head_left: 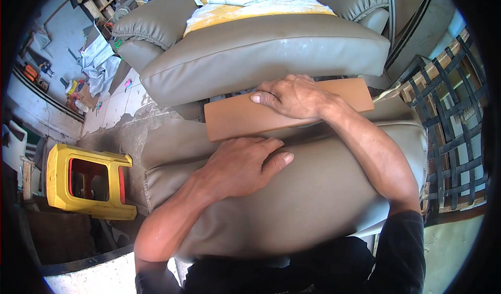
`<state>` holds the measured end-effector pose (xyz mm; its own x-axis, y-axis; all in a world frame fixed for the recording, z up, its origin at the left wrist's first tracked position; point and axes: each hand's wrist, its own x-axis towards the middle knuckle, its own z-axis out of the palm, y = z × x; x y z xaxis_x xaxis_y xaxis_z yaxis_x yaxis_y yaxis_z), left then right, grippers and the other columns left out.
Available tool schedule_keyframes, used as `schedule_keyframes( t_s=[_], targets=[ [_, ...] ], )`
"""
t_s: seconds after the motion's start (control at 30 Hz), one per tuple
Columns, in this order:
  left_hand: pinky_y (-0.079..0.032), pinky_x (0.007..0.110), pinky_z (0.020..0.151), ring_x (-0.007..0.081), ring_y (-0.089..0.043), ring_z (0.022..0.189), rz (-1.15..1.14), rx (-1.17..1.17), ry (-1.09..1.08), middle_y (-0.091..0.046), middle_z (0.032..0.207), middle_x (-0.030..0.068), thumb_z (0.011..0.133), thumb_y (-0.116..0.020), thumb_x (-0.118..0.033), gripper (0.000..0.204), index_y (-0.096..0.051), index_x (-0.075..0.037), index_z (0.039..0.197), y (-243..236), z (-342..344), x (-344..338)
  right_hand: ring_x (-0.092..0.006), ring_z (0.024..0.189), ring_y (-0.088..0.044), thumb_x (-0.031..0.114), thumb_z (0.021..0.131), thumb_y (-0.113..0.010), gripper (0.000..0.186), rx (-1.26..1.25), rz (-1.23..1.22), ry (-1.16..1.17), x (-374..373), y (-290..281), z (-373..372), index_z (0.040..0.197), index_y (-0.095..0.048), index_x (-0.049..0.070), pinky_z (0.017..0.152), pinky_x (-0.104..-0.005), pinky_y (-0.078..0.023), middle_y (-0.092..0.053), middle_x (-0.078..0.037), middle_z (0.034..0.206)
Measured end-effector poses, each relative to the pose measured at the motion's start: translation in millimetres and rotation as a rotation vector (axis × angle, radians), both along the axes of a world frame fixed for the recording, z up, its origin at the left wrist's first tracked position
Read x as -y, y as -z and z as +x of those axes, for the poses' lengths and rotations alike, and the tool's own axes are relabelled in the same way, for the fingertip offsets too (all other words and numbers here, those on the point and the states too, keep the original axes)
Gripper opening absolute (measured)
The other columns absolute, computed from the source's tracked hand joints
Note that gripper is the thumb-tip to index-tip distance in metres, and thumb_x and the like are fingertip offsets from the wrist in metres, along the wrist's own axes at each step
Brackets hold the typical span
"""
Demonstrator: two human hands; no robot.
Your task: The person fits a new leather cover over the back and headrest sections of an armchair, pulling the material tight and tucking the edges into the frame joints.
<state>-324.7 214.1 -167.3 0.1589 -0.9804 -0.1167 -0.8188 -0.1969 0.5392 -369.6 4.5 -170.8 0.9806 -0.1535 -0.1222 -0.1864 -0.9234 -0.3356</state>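
Observation:
A long tan slab [232, 117], perhaps foam, lies slanted across a grey-brown recliner between its padded seat [250, 59] and the padded section [308, 200] nearest me. Over its middle my right hand [295, 96] is closed, fingers curling over the far edge and thumb on the upper face. My left hand [240, 163] rests on the near padding just below the slab's near edge. Its thumb stands apart from the fingers, and nothing shows in it. Whether its fingertips touch the slab I cannot tell.
A yellow plastic stool [56, 182] lies on its side at left. Wooden framing with woven black straps [443, 132] stands at right. On the chair's far part sits yellow and white padding [250, 15]. White cloth [99, 62] and clutter cover the far left floor.

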Motion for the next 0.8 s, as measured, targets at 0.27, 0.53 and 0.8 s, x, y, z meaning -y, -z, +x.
schedule_keyframes(
  t_s=[0.27, 0.53, 0.8],
  targets=[
    [-0.047, 0.046, 0.101, 0.0385, -0.064, 0.113, 0.001, -0.015, -0.011, -0.071, 0.115, 0.022, 0.105, -0.049, -0.047, 0.054, -0.067, 0.001, 0.124, 3.0, 0.3, -0.6, -0.0383, 0.108, -0.067, 0.054, 0.107, -0.038, 0.056, 0.028, -0.015, -0.011, 2.3, 5.4, 1.2, 0.121, -0.07, 0.011, 0.099, -0.0521, -0.05, -0.074, -0.018, 0.105],
    [-0.047, 0.046, 0.1, 0.0381, -0.065, 0.112, -0.03, -0.007, -0.018, -0.072, 0.112, 0.0214, 0.105, -0.049, -0.047, 0.053, -0.069, -0.001, 0.122, 3.4, 0.4, -2.3, -0.0382, 0.104, -0.068, 0.055, 0.107, -0.038, 0.056, 0.039, -0.032, -0.035, 3.1, 6.3, 1.8, 0.123, -0.069, 0.012, 0.096, -0.0511, -0.051, -0.074, -0.018, 0.104],
    [-0.048, 0.046, 0.097, 0.0371, -0.066, 0.109, -0.024, 0.004, 0.01, -0.072, 0.111, 0.0201, 0.105, -0.048, -0.047, 0.052, -0.069, -0.002, 0.121, 5.1, 0.5, 0.4, -0.0388, 0.1, -0.068, 0.056, 0.106, -0.038, 0.056, 0.041, -0.049, -0.037, 4.4, 6.1, 0.7, 0.123, -0.069, 0.012, 0.091, -0.0508, -0.053, -0.073, -0.018, 0.102]
  ],
)
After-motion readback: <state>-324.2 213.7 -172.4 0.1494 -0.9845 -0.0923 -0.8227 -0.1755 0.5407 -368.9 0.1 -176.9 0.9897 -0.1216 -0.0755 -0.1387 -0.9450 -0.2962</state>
